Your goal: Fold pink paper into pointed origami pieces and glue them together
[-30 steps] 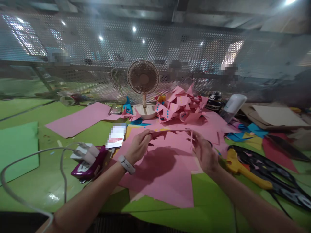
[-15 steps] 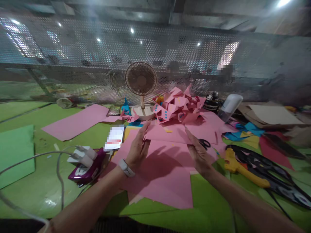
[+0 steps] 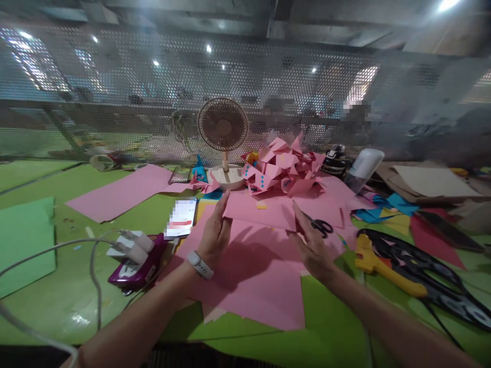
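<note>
A folded piece of pink paper (image 3: 255, 212), with a small yellow strip (image 3: 262, 207) on its face, is held up between my two hands. My left hand (image 3: 215, 235), with a white watch band (image 3: 200, 265) on the wrist, grips its left edge. At the opposite edge, my right hand (image 3: 312, 248) has its thumb and fingers against the paper. Beneath them, larger pink sheets (image 3: 264, 296) lie flat on the green table (image 3: 330, 317). Black-handled scissors (image 3: 324, 227) lie just beyond my right hand, partly hidden.
Behind the paper stand a small fan (image 3: 223, 125) and a heap of folded pink pieces (image 3: 284, 163). At left are a phone (image 3: 182, 217) and a purple power strip (image 3: 134, 273) with white chargers. A yellow-handled tool (image 3: 383, 271) lies on a black tray (image 3: 452, 291) at right.
The folded paper has tilted, its right end now lower and its left end slightly higher. My right hand has shifted a little left and down, uncovering more of the scissors.
</note>
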`<state>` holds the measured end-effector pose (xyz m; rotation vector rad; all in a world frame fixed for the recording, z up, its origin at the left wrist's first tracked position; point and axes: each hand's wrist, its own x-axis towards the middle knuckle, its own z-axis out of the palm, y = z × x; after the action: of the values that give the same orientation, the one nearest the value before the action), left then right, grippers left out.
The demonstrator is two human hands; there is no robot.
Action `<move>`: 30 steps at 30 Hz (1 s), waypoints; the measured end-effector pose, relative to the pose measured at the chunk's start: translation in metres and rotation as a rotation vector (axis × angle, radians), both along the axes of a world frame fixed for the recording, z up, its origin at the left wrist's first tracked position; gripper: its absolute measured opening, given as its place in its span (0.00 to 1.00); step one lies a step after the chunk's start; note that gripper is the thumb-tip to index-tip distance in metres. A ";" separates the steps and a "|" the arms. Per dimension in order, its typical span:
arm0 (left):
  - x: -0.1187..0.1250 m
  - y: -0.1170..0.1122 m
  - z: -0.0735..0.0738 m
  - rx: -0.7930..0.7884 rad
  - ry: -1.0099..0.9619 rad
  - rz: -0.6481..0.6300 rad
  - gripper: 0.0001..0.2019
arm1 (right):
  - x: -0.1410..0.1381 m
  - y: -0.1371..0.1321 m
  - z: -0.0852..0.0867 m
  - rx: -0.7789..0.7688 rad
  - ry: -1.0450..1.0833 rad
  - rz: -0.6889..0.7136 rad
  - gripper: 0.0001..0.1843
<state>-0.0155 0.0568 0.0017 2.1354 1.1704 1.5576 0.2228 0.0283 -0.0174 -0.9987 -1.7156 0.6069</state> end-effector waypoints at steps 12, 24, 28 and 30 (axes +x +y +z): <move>0.003 -0.003 0.002 -0.063 0.098 -0.066 0.24 | -0.004 -0.002 0.015 -0.557 0.504 0.374 0.32; 0.014 -0.012 0.016 -0.629 -0.709 -0.266 0.14 | -0.010 -0.003 0.006 -0.363 0.424 0.227 0.31; 0.019 -0.017 0.019 -0.610 -0.949 -0.345 0.07 | -0.008 -0.013 0.010 -0.353 0.251 0.333 0.22; 0.019 -0.020 0.021 -0.601 -0.930 -0.395 0.06 | -0.005 -0.013 0.010 -0.321 0.232 0.370 0.18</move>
<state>0.0031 0.0370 0.0223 0.9667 0.6860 1.4657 0.2182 0.0149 -0.0073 -0.7903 -1.6341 1.2204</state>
